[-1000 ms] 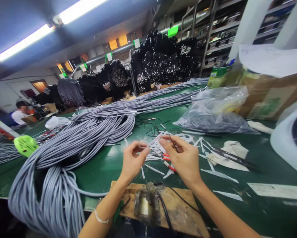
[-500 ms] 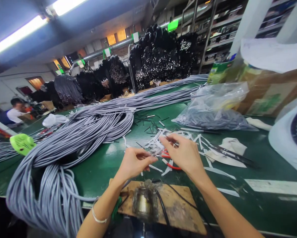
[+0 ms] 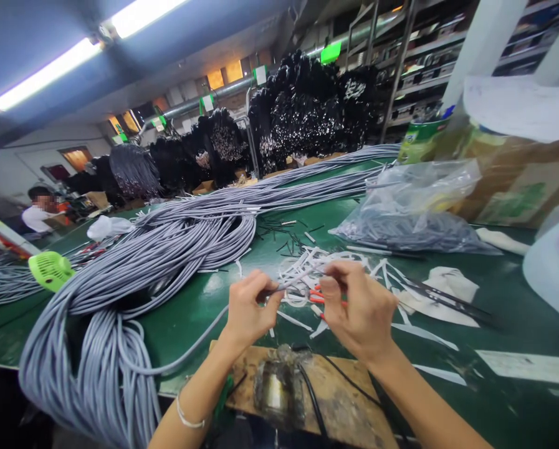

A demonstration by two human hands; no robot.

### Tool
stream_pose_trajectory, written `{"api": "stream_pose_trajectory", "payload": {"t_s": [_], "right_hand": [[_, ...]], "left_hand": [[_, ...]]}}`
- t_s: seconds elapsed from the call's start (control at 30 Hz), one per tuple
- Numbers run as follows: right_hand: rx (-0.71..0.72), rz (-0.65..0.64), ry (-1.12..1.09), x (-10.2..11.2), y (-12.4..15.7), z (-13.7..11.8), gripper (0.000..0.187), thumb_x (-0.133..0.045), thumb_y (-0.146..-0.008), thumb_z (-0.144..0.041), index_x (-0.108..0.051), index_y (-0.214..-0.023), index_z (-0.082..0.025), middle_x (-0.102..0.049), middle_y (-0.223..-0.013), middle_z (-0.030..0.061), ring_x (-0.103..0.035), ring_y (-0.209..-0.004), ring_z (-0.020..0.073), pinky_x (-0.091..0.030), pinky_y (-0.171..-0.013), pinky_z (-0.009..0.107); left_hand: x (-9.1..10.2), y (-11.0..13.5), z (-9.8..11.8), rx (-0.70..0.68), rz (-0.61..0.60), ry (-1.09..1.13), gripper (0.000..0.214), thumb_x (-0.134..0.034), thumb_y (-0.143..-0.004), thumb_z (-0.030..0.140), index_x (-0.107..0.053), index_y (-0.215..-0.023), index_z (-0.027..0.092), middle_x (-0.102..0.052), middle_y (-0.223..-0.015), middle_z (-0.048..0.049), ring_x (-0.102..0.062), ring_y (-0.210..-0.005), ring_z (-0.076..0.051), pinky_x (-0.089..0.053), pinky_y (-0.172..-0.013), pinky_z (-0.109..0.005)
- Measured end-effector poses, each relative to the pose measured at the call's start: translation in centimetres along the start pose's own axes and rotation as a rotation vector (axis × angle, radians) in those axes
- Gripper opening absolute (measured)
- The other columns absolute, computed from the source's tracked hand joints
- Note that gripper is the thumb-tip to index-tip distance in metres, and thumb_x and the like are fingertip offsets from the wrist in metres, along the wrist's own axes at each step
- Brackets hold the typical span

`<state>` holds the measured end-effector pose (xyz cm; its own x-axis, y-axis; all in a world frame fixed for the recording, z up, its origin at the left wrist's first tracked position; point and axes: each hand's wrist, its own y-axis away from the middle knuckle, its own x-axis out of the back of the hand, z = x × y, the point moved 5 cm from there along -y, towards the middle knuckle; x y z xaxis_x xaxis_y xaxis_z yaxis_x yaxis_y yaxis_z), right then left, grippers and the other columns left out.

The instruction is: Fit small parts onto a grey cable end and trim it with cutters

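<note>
My left hand [image 3: 251, 305] is closed in a pinch on a grey cable [image 3: 202, 340], which runs back to the large looped bundle of grey cables [image 3: 167, 249] at the left. A short length of the cable stretches between my two hands. My right hand [image 3: 358, 305] is closed, its thumb and fingers at the far end of that length; the tip is hidden by the fingers. Behind the hands lies a heap of white strips [image 3: 302, 265]. A red-handled tool [image 3: 315, 296] shows partly beside my right hand.
In front of me sits a wooden board [image 3: 339, 399] with a metal device [image 3: 277, 386] and black leads. Black scissors [image 3: 447, 296] lie on a white cloth at the right. Beyond are a clear plastic bag [image 3: 414, 212], a cardboard box and a fan. A person [image 3: 38, 215] sits far left.
My right hand has turned and shifted slightly right, and the cable length between the hands now shows more clearly. The whole view has shifted a little.
</note>
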<state>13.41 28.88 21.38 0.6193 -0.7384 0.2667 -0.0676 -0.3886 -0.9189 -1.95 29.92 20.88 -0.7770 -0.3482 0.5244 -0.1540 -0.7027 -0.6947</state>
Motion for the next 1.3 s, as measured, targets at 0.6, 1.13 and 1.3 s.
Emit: {"api": "stream_pose_trajectory", "payload": {"t_s": [0.6,1.13,1.3], "right_hand": [[0.247,-0.144,-0.011,-0.7,-0.1,-1.9,0.02,-0.051,-0.082,-0.021,-0.061,-0.065,-0.018,-0.057,-0.055,-0.0002,-0.044,-0.056,0.0107,-0.027,-0.058,0.026],[0.218,-0.137,-0.08,-0.8,0.0,-1.8,0.016,-0.054,-0.081,-0.019,-0.061,-0.066,-0.017,-0.059,-0.055,0.0,-0.047,-0.056,0.0125,-0.03,-0.058,0.027],[0.015,-0.23,-0.295,-1.5,0.3,-1.2,0.018,-0.048,-0.084,-0.02,-0.058,-0.069,-0.017,-0.062,-0.062,0.0001,-0.053,-0.054,0.0093,-0.039,-0.054,0.021]], "left_hand": [[0.4,0.1,0.4,-0.038,0.056,-0.014,0.015,-0.056,-0.07,0.012,-0.052,-0.057,0.017,-0.043,-0.052,0.0037,-0.037,-0.044,-0.007,-0.03,-0.043,-0.018],[0.6,0.3,0.5,-0.062,0.072,-0.028,0.017,-0.058,-0.071,0.011,-0.048,-0.058,0.017,-0.042,-0.053,0.0045,-0.038,-0.045,-0.006,-0.03,-0.043,-0.017],[0.3,0.2,0.6,-0.089,0.046,-0.028,0.018,-0.058,-0.072,0.011,-0.049,-0.058,0.017,-0.041,-0.052,0.0046,-0.037,-0.044,-0.006,-0.03,-0.042,-0.017]]}}
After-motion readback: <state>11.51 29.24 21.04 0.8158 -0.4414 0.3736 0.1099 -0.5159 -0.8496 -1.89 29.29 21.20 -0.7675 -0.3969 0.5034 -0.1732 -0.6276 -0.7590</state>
